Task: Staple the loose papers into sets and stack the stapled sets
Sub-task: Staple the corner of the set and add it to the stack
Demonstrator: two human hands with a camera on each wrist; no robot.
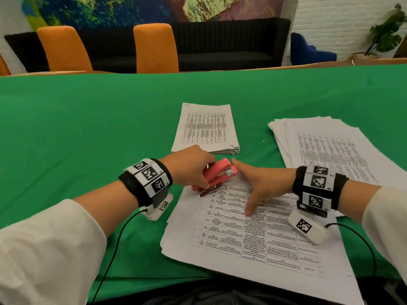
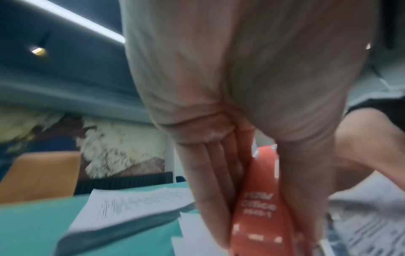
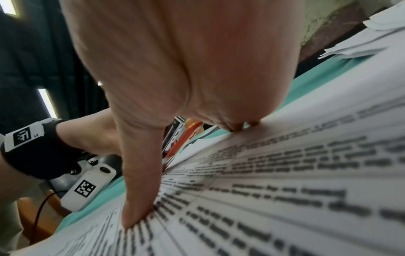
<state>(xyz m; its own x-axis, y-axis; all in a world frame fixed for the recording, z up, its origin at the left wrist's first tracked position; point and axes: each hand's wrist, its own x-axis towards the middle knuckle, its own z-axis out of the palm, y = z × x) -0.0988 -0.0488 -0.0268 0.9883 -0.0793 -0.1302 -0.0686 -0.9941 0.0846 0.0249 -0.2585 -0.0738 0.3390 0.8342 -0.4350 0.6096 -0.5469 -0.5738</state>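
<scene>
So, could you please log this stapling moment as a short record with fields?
left hand: left hand grips the red stapler
stapler position: at the far left corner of the near paper set
right hand: right hand presses flat on the near paper set
stapled stack: stapled stack lies beyond the stapler
loose papers: loose pile sits to the right
surface: green tablecloth

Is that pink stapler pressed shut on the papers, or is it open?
Open: the stapler in the left hand shows its metal base splayed away from the pink top.
</scene>
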